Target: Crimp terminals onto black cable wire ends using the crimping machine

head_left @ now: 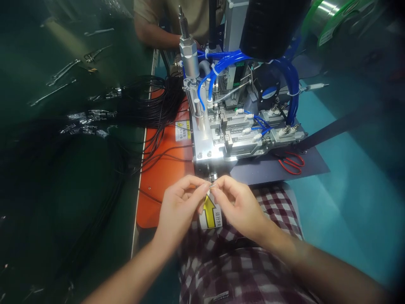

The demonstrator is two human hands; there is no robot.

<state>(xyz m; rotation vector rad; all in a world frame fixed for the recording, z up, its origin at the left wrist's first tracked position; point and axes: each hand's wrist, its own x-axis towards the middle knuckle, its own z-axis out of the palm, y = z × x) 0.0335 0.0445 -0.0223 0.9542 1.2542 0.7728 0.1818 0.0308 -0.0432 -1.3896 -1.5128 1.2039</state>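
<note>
a thin wire-like piece point(211, 186) is held between the two hands: its one side is pinched by the thumb and forefinger of the left hand point(184, 197), its other by those of the right hand point(238, 202), and its ends are hidden by the fingers. just below it, a yellow-arrow label point(210, 214) is seen. beyond, the metal machine point(204, 141) is flanked by black cables point(160, 101) and red-handled cutters point(292, 164) laid on a grey plate point(253, 172).

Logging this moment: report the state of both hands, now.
Left hand: pinched closed on thin wire-like strands, too fine to identify.
Right hand: pinched closed at the same strands.
</note>
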